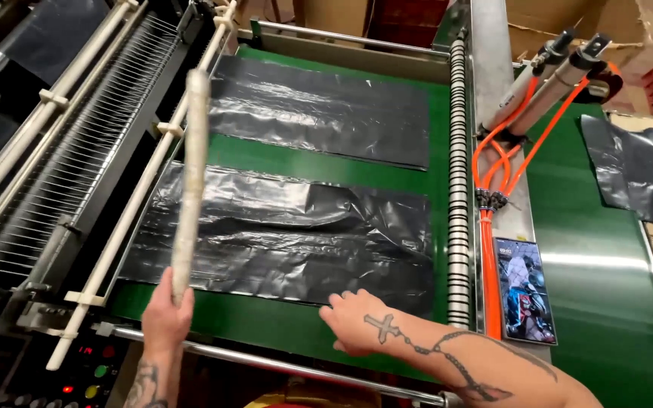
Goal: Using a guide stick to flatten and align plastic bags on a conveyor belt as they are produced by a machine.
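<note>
My left hand (166, 313) grips the lower end of a long pale stick (190, 177) that points up and away over the machine. My right hand (357, 321) rests flat, fingers spread, on the green table (266, 321), touching the near edge of a stack of black plastic bags (289, 238). A second stack of black plastic bags (319, 109) lies farther back on the same green surface.
A rack of thin wires and white rods (77, 166) runs along the left. A ribbed roller (458, 181) and orange hoses (493, 189) stand at the right. More black plastic (636, 170) lies far right. A control panel with lit buttons (77, 370) sits bottom left.
</note>
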